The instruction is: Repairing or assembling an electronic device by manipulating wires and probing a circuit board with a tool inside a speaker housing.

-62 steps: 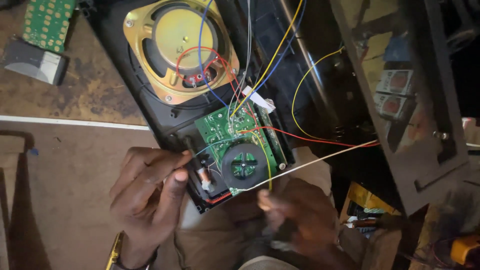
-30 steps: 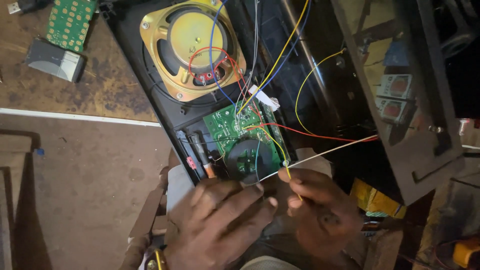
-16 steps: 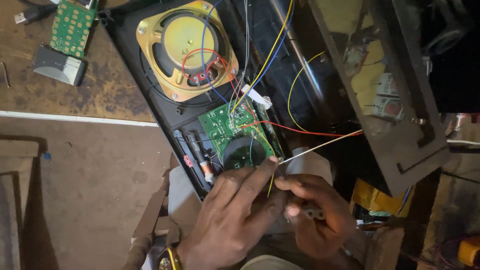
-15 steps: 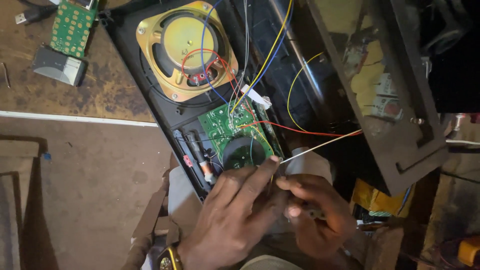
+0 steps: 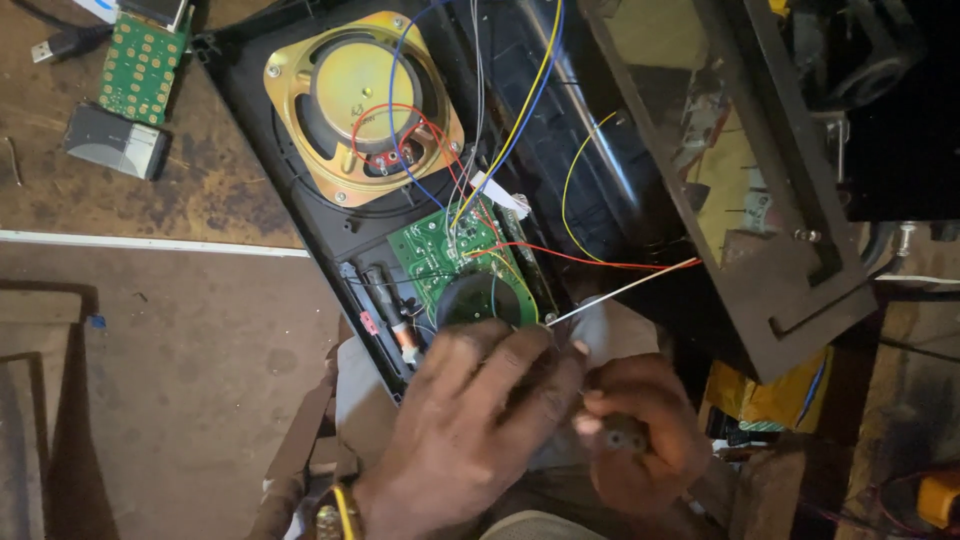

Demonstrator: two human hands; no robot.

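So the small green circuit board [image 5: 450,262] sits just up past both hands, inside the open black plastic speaker casing [image 5: 300,215] at the tabletop's near edge. Left hand [image 5: 480,420] lies spread over its lower end, nearer; right hand [image 5: 635,440] is curled around a dark tool handle [image 5: 622,436], thin white wire [image 5: 620,291] slanting up-right.

The left hand [image 5: 470,420] has been brought from beside the green circuit board [image 5: 450,260] over its lower edge, against the right hand [image 5: 635,440].

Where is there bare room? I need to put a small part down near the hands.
Free: the brown surface left of the left hand, below the white strip. Crowded: the open black case with speaker and green board.
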